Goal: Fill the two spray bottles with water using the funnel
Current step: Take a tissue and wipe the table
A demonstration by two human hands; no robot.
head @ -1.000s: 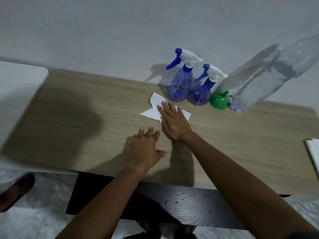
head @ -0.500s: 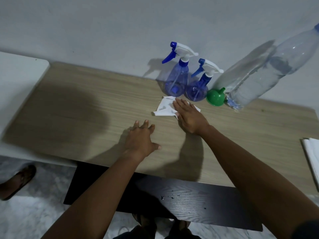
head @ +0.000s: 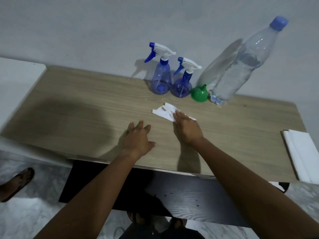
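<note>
Right hand (head: 187,130), fingers flat and extended, presses a white tissue (head: 164,112) on the table (head: 77,104). Left hand (head: 137,141) rests splayed, empty. Two spray bottles (head: 161,80), capped, stand by the wall beside green funnel (head: 199,94) and water bottle (head: 241,66). Folded napkins (head: 302,154) lie far right.

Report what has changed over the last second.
The right hand, flat on the tissue, slid it rightward along the table, from before the spray bottles toward the funnel. Left hand, bottles, funnel and water bottle stayed put.
</note>
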